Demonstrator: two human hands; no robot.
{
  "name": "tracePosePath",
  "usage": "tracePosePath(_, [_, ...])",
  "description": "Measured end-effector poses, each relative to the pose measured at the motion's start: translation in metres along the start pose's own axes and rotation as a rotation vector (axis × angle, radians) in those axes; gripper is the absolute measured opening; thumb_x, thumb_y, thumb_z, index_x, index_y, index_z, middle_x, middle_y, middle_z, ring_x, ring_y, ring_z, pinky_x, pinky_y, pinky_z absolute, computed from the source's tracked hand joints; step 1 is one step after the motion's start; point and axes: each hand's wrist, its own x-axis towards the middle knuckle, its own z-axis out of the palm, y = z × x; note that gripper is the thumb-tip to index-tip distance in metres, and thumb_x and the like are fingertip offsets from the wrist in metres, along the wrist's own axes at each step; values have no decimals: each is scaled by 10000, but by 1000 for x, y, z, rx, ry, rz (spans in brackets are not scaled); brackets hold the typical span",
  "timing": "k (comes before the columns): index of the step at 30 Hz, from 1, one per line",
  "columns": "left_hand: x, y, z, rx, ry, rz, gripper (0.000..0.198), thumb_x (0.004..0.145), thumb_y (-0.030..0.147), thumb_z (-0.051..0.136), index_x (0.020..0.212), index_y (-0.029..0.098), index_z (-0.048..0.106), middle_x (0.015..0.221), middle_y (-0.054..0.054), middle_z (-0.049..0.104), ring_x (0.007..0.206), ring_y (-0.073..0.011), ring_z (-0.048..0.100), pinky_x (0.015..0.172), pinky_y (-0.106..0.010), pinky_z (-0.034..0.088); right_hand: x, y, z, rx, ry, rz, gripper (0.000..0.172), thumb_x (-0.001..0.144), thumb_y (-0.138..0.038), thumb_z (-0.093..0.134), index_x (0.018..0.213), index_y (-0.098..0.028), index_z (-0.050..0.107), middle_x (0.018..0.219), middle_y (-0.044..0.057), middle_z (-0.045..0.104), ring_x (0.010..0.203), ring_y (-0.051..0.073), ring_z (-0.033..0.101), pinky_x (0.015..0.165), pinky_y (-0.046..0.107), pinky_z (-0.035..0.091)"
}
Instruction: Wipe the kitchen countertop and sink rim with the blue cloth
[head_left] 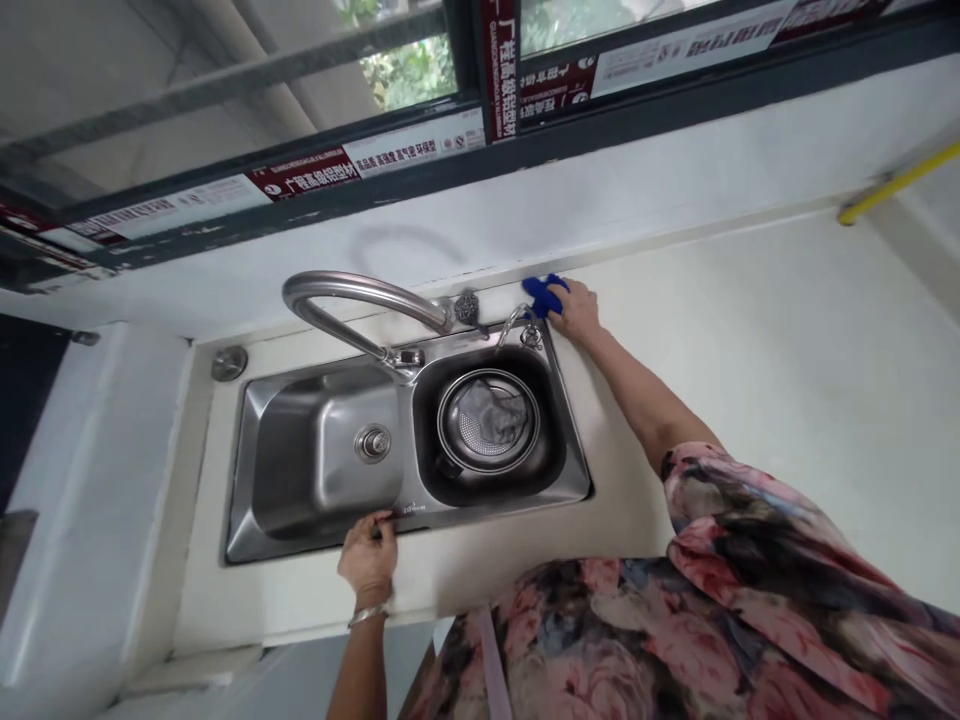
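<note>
At the back rim of the sink, my right hand is closed on a bunched blue cloth, which lies against the counter near the wall. My left hand rests at the front edge of the steel double sink, its fingers curled around something small and dark that I cannot make out. In the right basin sits a round metal strainer basket or pot with a grey cloth inside. A steel scouring ball lies behind the sink, close to the blue cloth.
A tall curved faucet arches over the left basin. Beside the blue cloth stands a small clear or chrome spout. A round metal lid lies at the back left. A yellow pipe runs along the right wall.
</note>
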Motion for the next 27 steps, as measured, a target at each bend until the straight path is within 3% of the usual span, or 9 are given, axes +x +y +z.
tracePosePath(7, [6,10,-1,-35,-10,-23,317,919,315,529,944,215,829,1015,-135,814,997,-301,704,891,-408,534,-67,-17,-41,-72,-144,58,521,914,-320,691,1433,-273,666,1455,158,629,1244,387,511,964,526,478])
tracePosePath(13, [5,11,4,-24,-12,57,405,971,347,474,1061,173,828,1059,-173,808,997,-311,711,923,-424,528,-189,-33,-55,-47,-179,23,555,896,-340,709,1445,-266,684,1536,131,618,1322,374,523,982,475,470])
tracePosePath(16, [7,13,6,-33,-19,26,425,979,386,487,1142,180,820,1102,-188,804,1006,-327,717,888,-434,530,-251,-41,-53,-8,-167,32,549,865,-337,724,1409,-268,711,1546,123,627,1362,370,524,1019,477,455])
tracePosePath(20, [21,23,7,-124,-114,-11,451,988,452,511,1259,214,781,1088,-158,816,933,-313,728,821,-417,532,-320,-54,-47,45,-123,69,520,802,-310,734,1321,-278,750,1527,117,651,1365,367,540,1040,482,447])
tracePosePath(24, [48,46,11,-337,-279,168,455,1028,404,441,1300,173,723,1048,-120,822,781,-221,724,759,-330,539,-376,-58,-46,110,-46,139,530,775,-311,706,1301,-256,744,1456,133,689,1316,361,585,1054,490,474])
tracePosePath(27, [65,66,16,-347,-313,266,405,1030,343,435,1222,163,742,1045,-127,816,798,-211,730,780,-312,535,-411,-53,-52,150,-1,216,533,780,-323,685,1306,-254,730,1392,128,717,1257,351,631,1055,499,513])
